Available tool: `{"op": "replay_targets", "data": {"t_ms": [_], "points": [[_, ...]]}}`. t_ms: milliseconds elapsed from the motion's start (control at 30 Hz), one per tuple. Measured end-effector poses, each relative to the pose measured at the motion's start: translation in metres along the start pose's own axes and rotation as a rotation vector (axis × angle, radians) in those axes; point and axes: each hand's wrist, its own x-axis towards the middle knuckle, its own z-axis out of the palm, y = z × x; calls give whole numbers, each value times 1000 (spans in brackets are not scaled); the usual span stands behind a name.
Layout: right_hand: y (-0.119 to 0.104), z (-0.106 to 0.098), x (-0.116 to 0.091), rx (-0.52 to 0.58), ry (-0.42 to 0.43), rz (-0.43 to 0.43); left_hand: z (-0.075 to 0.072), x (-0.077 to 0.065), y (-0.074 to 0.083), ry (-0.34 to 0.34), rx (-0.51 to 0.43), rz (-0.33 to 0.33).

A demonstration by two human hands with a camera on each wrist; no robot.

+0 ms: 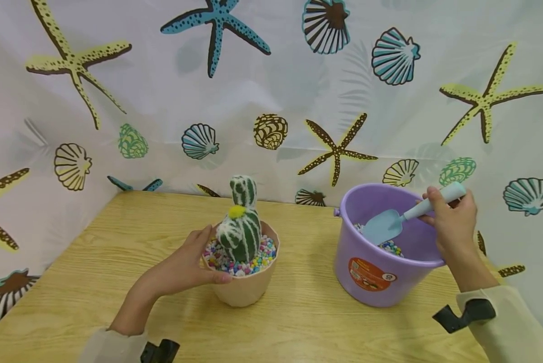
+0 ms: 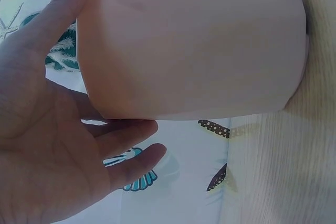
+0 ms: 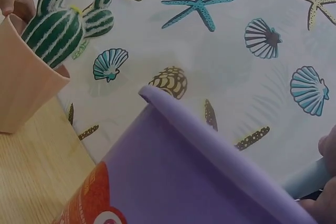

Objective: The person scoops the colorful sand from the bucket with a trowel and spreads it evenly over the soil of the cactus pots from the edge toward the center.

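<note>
My left hand (image 1: 183,269) holds a peach plant pot (image 1: 244,291) by its rim, thumb on the near side and fingers at the far left side. A green plush-like cactus (image 1: 249,234) with white fuzzy stripes and a yellow flower stands in the pot, amid multicoloured pebbles (image 1: 268,252). At the right, my right hand (image 1: 455,227) grips the handle of a light blue trowel (image 1: 384,227). Its blade dips into a purple bucket (image 1: 400,285), tilted down over more coloured pebbles (image 1: 391,247). In the right wrist view, the bucket's wall (image 3: 173,171) hides the blade.
Pot and bucket stand apart on a light wooden table (image 1: 298,322). Behind it hangs a white cloth (image 1: 153,101) printed with starfish and shells. An orange label (image 1: 368,275) is on the bucket's front. Black straps (image 1: 466,315) sit on both sleeves.
</note>
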Motion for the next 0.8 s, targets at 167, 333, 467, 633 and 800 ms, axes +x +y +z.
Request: {"op": "replay_targets", "data": {"t_ms": [167, 333, 467, 633, 800], "points": [[2, -2, 0, -91, -54, 3, 1, 0, -1, -3, -1, 5], [5, -4, 1, -222, -145, -10, 1, 1, -2, 4, 13, 14], [6, -8, 2, -404, -207, -47, 2, 2, -1, 4, 14, 13], [4, -21, 6, -764, -163, -87, 4, 3, 0, -7, 7, 11], [2, -32, 8, -955, -102, -106, 3, 2, -1, 7, 12, 13]]}}
